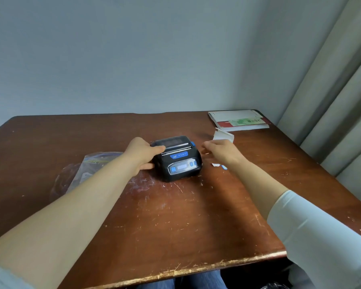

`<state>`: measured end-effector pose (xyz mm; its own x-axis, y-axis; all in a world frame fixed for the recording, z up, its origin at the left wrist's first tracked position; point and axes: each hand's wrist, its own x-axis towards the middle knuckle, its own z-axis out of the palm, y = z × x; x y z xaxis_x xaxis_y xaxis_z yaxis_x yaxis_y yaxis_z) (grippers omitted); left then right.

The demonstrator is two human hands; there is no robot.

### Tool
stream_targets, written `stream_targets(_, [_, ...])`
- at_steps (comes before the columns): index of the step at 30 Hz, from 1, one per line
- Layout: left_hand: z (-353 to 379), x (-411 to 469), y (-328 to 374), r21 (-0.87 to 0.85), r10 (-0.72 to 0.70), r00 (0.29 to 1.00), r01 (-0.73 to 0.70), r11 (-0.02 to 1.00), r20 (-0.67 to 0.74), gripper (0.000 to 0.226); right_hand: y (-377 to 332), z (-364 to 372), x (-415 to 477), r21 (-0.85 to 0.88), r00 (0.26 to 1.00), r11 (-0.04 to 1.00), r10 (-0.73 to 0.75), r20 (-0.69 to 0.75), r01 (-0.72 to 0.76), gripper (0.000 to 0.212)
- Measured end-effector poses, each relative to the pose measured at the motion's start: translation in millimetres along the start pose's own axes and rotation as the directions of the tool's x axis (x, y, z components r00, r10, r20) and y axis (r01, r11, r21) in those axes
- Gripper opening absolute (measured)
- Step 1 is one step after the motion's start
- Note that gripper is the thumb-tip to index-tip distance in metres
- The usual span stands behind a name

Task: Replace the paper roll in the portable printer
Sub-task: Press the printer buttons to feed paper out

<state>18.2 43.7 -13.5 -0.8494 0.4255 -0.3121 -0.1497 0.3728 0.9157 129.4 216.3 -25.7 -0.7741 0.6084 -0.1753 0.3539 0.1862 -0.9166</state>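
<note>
The printer (178, 161) sits lid closed near the centre of the table (175, 222). The left hand (142, 153), arm extended, grips it from 9 o'clock, fingers over the top, thumb on the side. The right hand (221, 152) hovers at 3 o'clock, fingers loosely curled; whether it holds anything cannot be determined. Paper scraps (223, 136) lie at 2 o'clock.

Left hand (143, 154) grips printer (180, 163); right hand (221, 153) near.
</note>
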Motion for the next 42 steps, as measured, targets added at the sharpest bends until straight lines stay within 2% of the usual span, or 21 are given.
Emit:
stream_targets(2, [0.2, -1.6, -1.4, -0.035, 0.009, 1.000, -0.010, 0.999, -0.007, 0.044, 6.3, 12.6, -1.3, 0.055, 0.998, 0.998, 0.033, 0.048, -0.036, 0.025])
stream_targets(5, [0.2, 3.3, -2.0, -0.065, 0.032, 0.999, -0.034, 0.997, -0.037, 0.033, 12.3, 22.4, 2.3, 0.085, 0.999, 0.995, 0.042, 0.022, -0.044, 0.035])
stream_targets(8, [0.6, 9.0, -5.3, -0.113, 0.029, 0.997, -0.037, 0.993, -0.066, 0.011, 9.7, 24.1, 1.3, 0.164, 0.998, 0.985, 0.065, -0.011, -0.062, 0.026])
stream_targets(9, [0.5, 10.7, -7.2, -0.144, 0.018, 0.998, -0.027, 0.989, -0.065, 0.010, 9.7, 24.0, 0.1, 0.190, 0.997, 0.979, 0.074, -0.001, -0.073, 0.025])
stream_targets(11, [-1.3, 9.3, -10.3, -0.190, 0.001, 1.000, -0.007, 0.982, -0.028, 0.018, 14.0, 27.1, 0.6, 0.251, 0.997, 0.966, 0.057, 0.050, -0.068, 0.024])
stream_targets(12, [-3.0, 7.7, -13.3, -0.171, 0.014, 1.000, -0.012, 0.985, 0.014, 0.022, 18.4, 28.9, 3.0, 0.290, 0.996, 0.955, 0.044, 0.074, -0.064, 0.032])
stream_targets(14, [-3.5, 0.8, -20.4, -0.045, 0.088, 0.988, -0.083, 0.996, 0.129, 0.036, 23.1, 31.8, 3.6, 0.391, 0.993, 0.918, 0.032, 0.110, -0.073, 0.045])
stream_targets(16, [-1.1, -4.8, -29.2, 0.051, 0.151, 0.964, -0.165, 0.985, 0.219, 0.048, 24.7, 37.3, 2.9, 0.437, 0.991, 0.897, 0.012, 0.131, -0.069, 0.030])
stream_targets(20, [3.3, -0.1, -44.1, 0.073, 0.248, 0.946, -0.267, 0.961, 0.208, 0.071, 28.6, 45.7, 4.4, 0.476, 0.989, 0.873, 0.042, 0.140, -0.104, 0.034])
stream_targets(25, [7.1, 0.3, -46.1, 0.083, 0.299, 0.939, -0.316, 0.945, 0.168, 0.066, 32.7, 45.7, 6.2, 0.475, 0.988, 0.873, 0.041, 0.149, -0.108, 0.036])
stream_targets(28, [9.0, 1.6, -44.0, 0.067, 0.287, 0.945, -0.300, 0.952, 0.154, 0.060, 31.8, 46.6, 5.7, 0.476, 0.987, 0.872, 0.041, 0.156, -0.112, 0.037])
stream_targets(31, [8.7, 5.2, -43.6, 0.066, 0.287, 0.947, -0.298, 0.952, 0.141, 0.059, 31.0, 45.0, 4.8, 0.465, 0.987, 0.878, 0.043, 0.152, -0.110, 0.047])
stream_targets(35, [8.7, 9.2, -43.5, 0.070, 0.289, 0.947, -0.300, 0.951, 0.138, 0.060, 29.4, 44.9, 4.5, 0.465, 0.990, 0.878, 0.060, 0.131, -0.115, 0.043])
stream_targets(42, [9.1, 11.5, -44.9, 0.058, 0.275, 0.952, -0.285, 0.957, 0.136, 0.054, 30.1, 46.7, 6.3, 0.454, 0.991, 0.882, 0.091, 0.097, -0.125, 0.051])
